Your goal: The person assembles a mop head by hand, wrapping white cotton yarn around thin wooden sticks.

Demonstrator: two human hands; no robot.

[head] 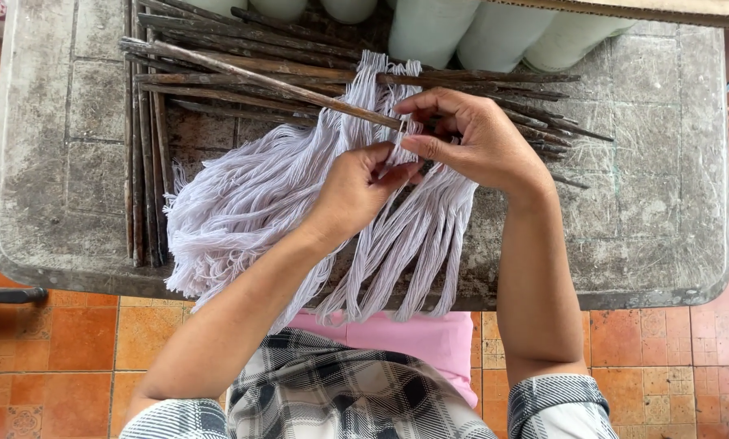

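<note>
Hanging ends: the white yarn bundle [299, 211] spills over the near edge of the table [665, 244], below both hands and toward the person's lap.
Left hand [356, 191]: closed, fingers pinched on a few strands of the yarn, just under the right hand and touching it at the fingertips.
Right hand [470, 138]: closed in a pinch on the same strands, right where they loop over a stick.
Dark wooden stick [275, 81]: long axis slants from far left down to the hands; its near end meets the right fingertips, so the right hand is nearer.
Stick pile [218, 61]: beyond and left of the hands, lying mostly crosswise.
Pale cones [494, 32]: farthest, behind the right hand.
</note>
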